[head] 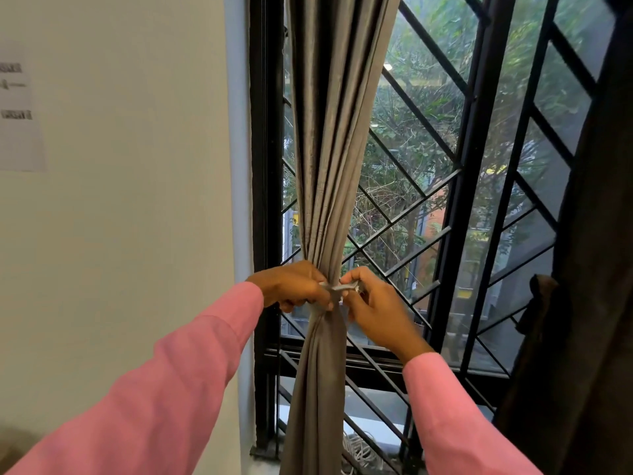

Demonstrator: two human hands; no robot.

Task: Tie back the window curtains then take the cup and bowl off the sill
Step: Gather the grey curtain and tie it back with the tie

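Observation:
A grey curtain [329, 159] hangs gathered into a narrow bunch at the left side of the window. A thin grey tie band [339, 288] wraps the bunch at its pinched waist. My left hand [291, 286] grips the band's left end against the curtain. Just right of the bunch, my right hand [375, 308] pinches the band's other end. Both arms wear pink sleeves. A dark curtain [582, 269] hangs at the right edge, bunched, with a dark tie piece on it. No cup or bowl shows in view.
Black window frame and diagonal metal grille [428, 186] stand behind the curtain, with trees outside. A pale wall [137, 200] fills the left, with a paper sheet [19, 114] stuck on it. Coiled light cord [359, 450] lies on the sill at the bottom.

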